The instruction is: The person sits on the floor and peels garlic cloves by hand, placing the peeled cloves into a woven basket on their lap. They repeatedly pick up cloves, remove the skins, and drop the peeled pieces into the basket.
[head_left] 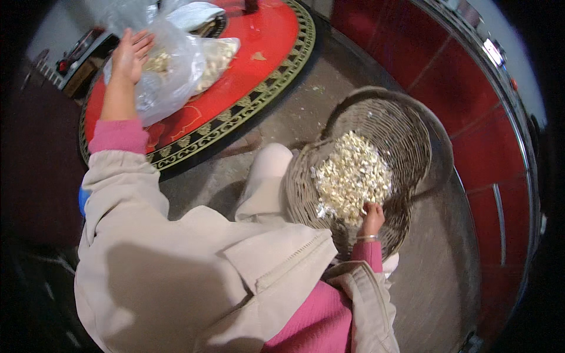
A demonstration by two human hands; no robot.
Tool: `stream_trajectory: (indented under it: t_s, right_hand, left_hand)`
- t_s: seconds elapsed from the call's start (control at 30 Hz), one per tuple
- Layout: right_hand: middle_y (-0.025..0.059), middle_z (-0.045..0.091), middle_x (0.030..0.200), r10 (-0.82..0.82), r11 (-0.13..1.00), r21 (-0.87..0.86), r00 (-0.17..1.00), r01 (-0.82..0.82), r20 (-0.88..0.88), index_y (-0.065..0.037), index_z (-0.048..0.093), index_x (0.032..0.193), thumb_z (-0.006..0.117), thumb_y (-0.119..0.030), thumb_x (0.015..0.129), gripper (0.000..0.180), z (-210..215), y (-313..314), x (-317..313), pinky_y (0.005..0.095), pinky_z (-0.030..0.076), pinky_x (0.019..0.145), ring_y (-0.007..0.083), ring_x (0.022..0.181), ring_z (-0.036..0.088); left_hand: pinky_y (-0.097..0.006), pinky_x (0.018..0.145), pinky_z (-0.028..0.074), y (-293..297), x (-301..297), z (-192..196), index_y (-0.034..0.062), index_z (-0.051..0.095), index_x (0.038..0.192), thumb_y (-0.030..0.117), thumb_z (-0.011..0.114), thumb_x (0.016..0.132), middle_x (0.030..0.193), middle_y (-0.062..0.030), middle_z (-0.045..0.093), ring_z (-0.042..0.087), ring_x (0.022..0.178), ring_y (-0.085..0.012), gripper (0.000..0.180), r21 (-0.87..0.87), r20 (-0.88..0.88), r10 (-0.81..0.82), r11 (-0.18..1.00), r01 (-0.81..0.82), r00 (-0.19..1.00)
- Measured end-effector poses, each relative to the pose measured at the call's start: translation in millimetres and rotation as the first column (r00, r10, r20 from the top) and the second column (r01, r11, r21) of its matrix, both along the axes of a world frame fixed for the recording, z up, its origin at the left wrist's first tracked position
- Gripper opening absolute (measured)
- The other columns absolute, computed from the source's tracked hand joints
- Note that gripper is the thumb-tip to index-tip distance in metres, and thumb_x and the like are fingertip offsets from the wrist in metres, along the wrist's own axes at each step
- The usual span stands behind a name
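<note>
Peels (352, 175), pale and papery, lie heaped in the middle right of the frame inside a woven basket (412, 126), and the right hand (372, 217) digs into the lower edge of that heap with its fingers curled down among the pieces; whether they have closed on any I cannot tell, since the fingertips are buried. The basket tilts toward the person, propped on the knee, which seems to keep the heap sliding down within easy reach of that hand. At the upper left, the left hand (130, 54) lies flat and open on a clear plastic bag (170, 70), pressing on it rather than gripping, probably to steady it. More pale pieces show through the bag. It rests on a round red tray (259, 56) with a gold patterned rim, well apart from the basket, with grey floor (300, 117) between them.
</note>
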State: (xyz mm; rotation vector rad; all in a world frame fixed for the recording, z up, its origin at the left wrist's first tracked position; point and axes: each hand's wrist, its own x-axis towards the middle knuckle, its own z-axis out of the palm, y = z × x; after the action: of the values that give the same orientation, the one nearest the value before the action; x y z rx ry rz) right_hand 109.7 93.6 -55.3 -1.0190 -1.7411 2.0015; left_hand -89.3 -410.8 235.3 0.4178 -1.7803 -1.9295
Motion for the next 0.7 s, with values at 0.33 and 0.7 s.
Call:
stream_trajectory:
  t_s: [0.33, 0.7]
  right_hand:
    - [0.0013, 0.053, 0.063, -0.092, 0.991, 0.092, 0.994, 0.097, -0.058, 0.001, 0.056, 0.071, 0.051, -0.009, 0.072, 0.011, -11, -3, -5, 0.0211, 0.037, 0.052, 0.0082, 0.056, 0.045]
    - [0.0042, 0.054, 0.075, -0.154, 0.959, -0.254, 0.983, 0.124, -0.1, -0.003, 0.051, 0.078, 0.045, -0.011, 0.078, 0.01, 23, -4, -2, 0.023, 0.042, 0.059, 0.0123, 0.067, 0.052]
  left_hand:
    - [-0.03, 0.081, 0.04, 99, 30, 46, -0.0036, 0.052, 0.097, 0.018, 0.035, 0.085, 0.091, -0.0143, 0.057, 0.055, 0.085, -0.0208, 0.029, -0.418, -0.538, -0.227, 0.908, -0.023, 0.812]
    - [-0.033, 0.07, 0.043, 357, 60, -209, 0.0044, 0.054, 0.097, 0.009, 0.048, 0.073, 0.088, -0.0143, 0.058, 0.056, 0.08, -0.0248, 0.025, -0.44, 0.557, -0.801, -0.058, 0.896, 0.221]
